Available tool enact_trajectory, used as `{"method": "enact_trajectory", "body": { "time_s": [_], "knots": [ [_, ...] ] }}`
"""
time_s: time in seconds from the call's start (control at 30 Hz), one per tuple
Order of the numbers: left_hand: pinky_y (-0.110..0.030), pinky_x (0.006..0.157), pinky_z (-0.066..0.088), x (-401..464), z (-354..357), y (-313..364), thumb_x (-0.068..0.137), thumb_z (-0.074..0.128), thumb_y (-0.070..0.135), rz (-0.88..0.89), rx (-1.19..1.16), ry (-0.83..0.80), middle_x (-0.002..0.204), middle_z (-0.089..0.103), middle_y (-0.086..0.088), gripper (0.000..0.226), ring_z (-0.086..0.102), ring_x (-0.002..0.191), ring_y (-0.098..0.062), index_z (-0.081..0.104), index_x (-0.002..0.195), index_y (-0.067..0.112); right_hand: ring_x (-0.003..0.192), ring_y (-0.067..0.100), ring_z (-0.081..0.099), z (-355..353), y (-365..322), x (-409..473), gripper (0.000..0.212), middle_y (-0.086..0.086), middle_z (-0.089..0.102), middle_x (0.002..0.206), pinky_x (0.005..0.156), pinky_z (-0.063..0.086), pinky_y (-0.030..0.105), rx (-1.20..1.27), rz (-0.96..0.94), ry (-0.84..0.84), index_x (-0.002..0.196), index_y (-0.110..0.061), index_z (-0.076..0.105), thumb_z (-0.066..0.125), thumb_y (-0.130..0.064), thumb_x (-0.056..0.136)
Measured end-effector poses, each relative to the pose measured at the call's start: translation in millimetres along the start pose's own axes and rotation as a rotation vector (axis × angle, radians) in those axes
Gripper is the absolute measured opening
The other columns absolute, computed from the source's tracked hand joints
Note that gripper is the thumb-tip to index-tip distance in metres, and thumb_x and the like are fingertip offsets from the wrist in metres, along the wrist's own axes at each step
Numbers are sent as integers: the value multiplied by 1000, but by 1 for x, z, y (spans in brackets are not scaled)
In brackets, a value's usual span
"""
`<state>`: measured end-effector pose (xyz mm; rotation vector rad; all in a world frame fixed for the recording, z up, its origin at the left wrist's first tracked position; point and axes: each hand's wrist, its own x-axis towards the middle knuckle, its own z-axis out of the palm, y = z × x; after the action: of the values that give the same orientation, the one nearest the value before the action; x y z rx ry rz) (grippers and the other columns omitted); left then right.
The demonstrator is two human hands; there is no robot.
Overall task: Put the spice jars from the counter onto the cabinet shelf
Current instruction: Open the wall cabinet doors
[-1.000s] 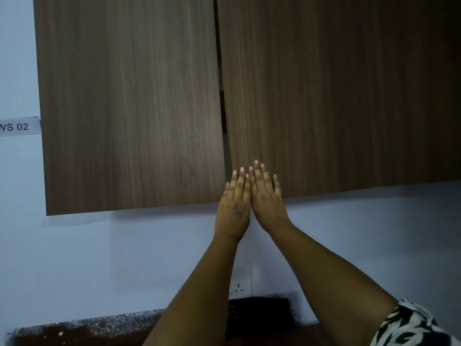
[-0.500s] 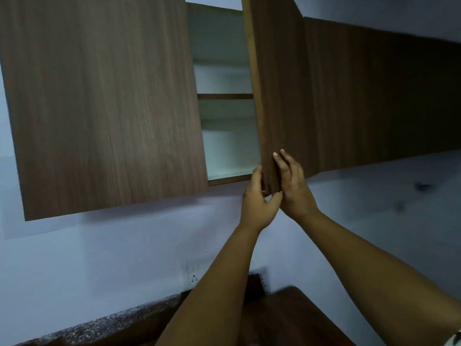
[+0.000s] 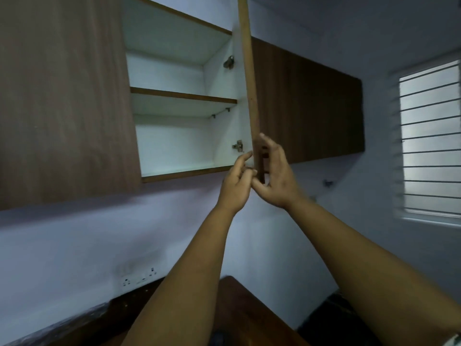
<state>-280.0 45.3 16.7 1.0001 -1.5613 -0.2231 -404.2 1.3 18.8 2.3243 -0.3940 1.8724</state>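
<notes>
Both hands are up at the bottom corner of the swung-out cabinet door (image 3: 249, 78), which stands edge-on between them. The left hand (image 3: 237, 182) has its fingers curled, their tips against the inner side of the door's lower edge; the right hand (image 3: 275, 176) is spread, fingers fairly straight, laid against the outer face with the thumb hooked under the corner — whether either truly clamps the panel I cannot tell, since the door hides the contact. That door is a thin slab of brown wood-grain laminate, and it cuts off the view of the right side of the cabinet. Behind it the opening shows a white, smooth interior: the cabinet shelf (image 3: 183, 96), a flat board with a brown front edge resting on small pegs, and a lower floor (image 3: 184, 172) edged the same way. Two metal hinges (image 3: 238, 146) sit on the right inner wall (the upper one is blurred). To the left the second door (image 3: 64, 101) is shut, same matte grain. A longer dark cabinet run (image 3: 309, 106) goes off to the right toward a window with horizontal bars (image 3: 429, 141). The wall is pale, flat paint, with a white socket plate (image 3: 139, 277) low down. Below it lies a strip of speckled dark counter (image 3: 74, 323) — no spice jars show on the part in view.
</notes>
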Motion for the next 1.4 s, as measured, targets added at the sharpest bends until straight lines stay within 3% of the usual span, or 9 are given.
{"method": "enact_trajectory", "body": {
  "time_s": [0.17, 0.3, 0.43, 0.73, 0.97, 1.1, 1.2, 1.3, 1.4],
  "knots": [
    [-45, 92, 55, 26, 63, 8, 85, 42, 52, 62, 100, -74, 119, 60, -10, 47, 63, 104, -19, 44, 132, 47, 136, 21, 40, -42, 42, -1, 85, 9, 31, 152, 110, 39, 35, -14, 212, 85, 153, -14, 15, 66, -17, 85],
    [-30, 86, 56, 38, 116, 12, 97, 49, 38, 97, 117, -45, 124, 49, -3, 45, 60, 103, -15, 39, 140, 41, 139, 21, 37, -75, 77, -12, 77, 8, 30, 155, 112, 35, 32, -21, 281, 73, 153, -14, 14, 61, -22, 93],
    [-22, 77, 50, 52, 165, 13, 98, 44, 42, 93, 228, -19, 117, 40, 2, 50, 57, 96, -14, 29, 147, 42, 132, 19, 45, -105, 111, -18, 75, 10, 35, 153, 99, 39, 22, -28, 338, 37, 154, -15, 10, 57, -23, 96],
    [-40, 111, 39, 81, 244, 1, 99, 35, 52, 10, 359, -157, 154, 22, -1, 52, 37, 138, -26, 25, 149, 41, 128, 13, 45, -148, 172, -28, 62, 3, 41, 149, 95, 34, 19, 7, 588, -11, 154, -20, 15, 47, -24, 102],
    [-37, 108, 37, 84, 269, 0, 100, 34, 50, -7, 410, -91, 155, 20, -2, 51, 36, 138, -27, 26, 150, 39, 136, 21, 40, -159, 196, -29, 64, 6, 35, 153, 110, 35, 31, 51, 610, -87, 154, -20, 13, 47, -27, 101],
    [-39, 110, 36, 81, 263, -3, 100, 32, 51, -9, 437, -110, 158, 16, -1, 52, 32, 141, -27, 23, 151, 40, 137, 21, 37, -154, 194, -30, 62, 6, 31, 154, 106, 31, 27, 50, 604, -82, 155, -22, 12, 44, -31, 102],
    [-44, 112, 34, 76, 257, -2, 98, 31, 56, -11, 575, -67, 161, 6, 0, 57, 20, 145, -27, 20, 152, 39, 132, 24, 38, -147, 189, -33, 59, 8, 24, 151, 100, 34, 24, -89, 600, -46, 154, -20, 15, 43, -22, 102],
    [-48, 109, 37, 70, 247, -3, 96, 35, 57, 39, 683, 39, 162, 4, -2, 65, 11, 146, -26, 15, 154, 33, 135, 28, 27, -137, 176, -33, 69, 11, 17, 153, 109, 37, 40, -404, 600, 38, 152, -15, 20, 55, -10, 94],
    [-50, 109, 37, 66, 229, -2, 97, 35, 53, 78, 744, 123, 161, 9, -8, 65, 12, 146, -26, 16, 154, 28, 139, 30, 22, -126, 160, -31, 72, 11, 19, 154, 111, 28, 47, -502, 582, 106, 149, -18, 27, 61, -13, 86]
  ]
}}
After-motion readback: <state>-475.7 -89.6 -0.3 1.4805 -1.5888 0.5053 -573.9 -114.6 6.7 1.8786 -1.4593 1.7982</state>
